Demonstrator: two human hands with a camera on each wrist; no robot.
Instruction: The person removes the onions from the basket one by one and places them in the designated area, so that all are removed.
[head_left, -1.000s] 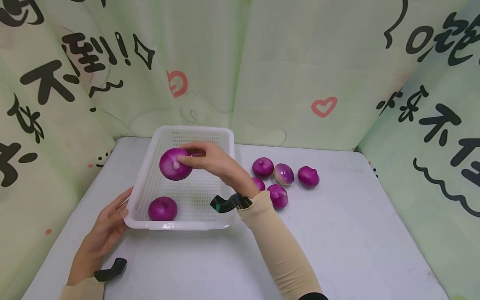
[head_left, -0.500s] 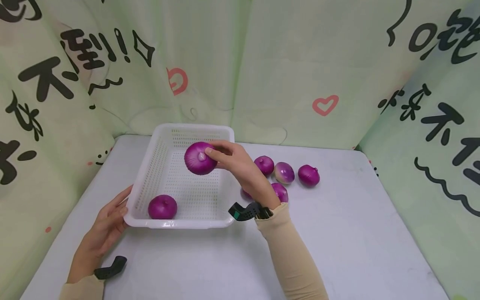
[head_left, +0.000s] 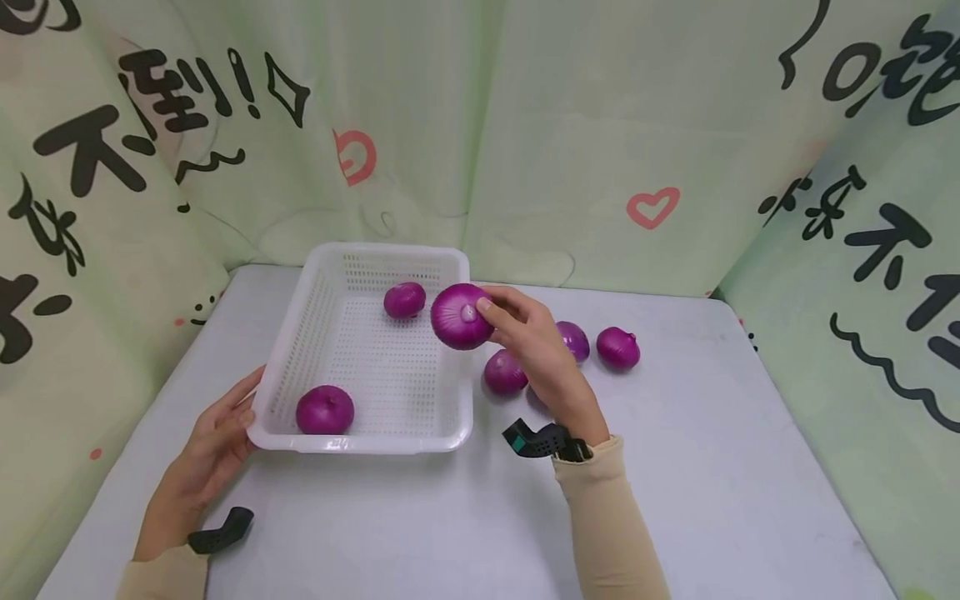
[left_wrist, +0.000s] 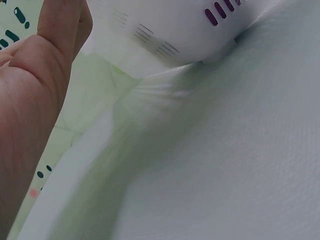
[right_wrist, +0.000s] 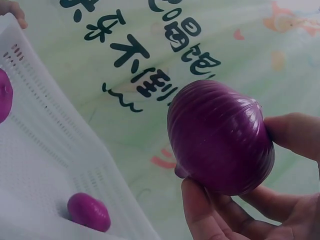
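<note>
In my right hand (head_left: 536, 346) I pinch a purple onion (head_left: 459, 317) between thumb and fingers, above the right rim of a white perforated basket (head_left: 341, 442). The right wrist view shows this held onion (right_wrist: 220, 137) close up, with fingers beneath it and at its side. Two onions lie inside the basket: one onion (head_left: 326, 410) at the front left, a smaller onion (head_left: 405, 300) toward the back. My left hand (head_left: 213, 446) rests against the basket's left front corner, fingers straight along the outer wall. In the left wrist view its palm and wrist (left_wrist: 32, 95) stand beside the basket's side (left_wrist: 165, 30).
Loose onions lie right of the basket: one onion (head_left: 504, 372) near its wall, another onion (head_left: 573, 342) partly behind my right hand, a third onion (head_left: 618, 348) farther right. A printed green curtain (head_left: 570, 150) encloses the back and sides of the white table (head_left: 712, 467).
My right hand has carried the held onion rightward from over the basket's middle to its right rim. The onion at the basket's back, hidden before, now shows. My left hand stays put.
</note>
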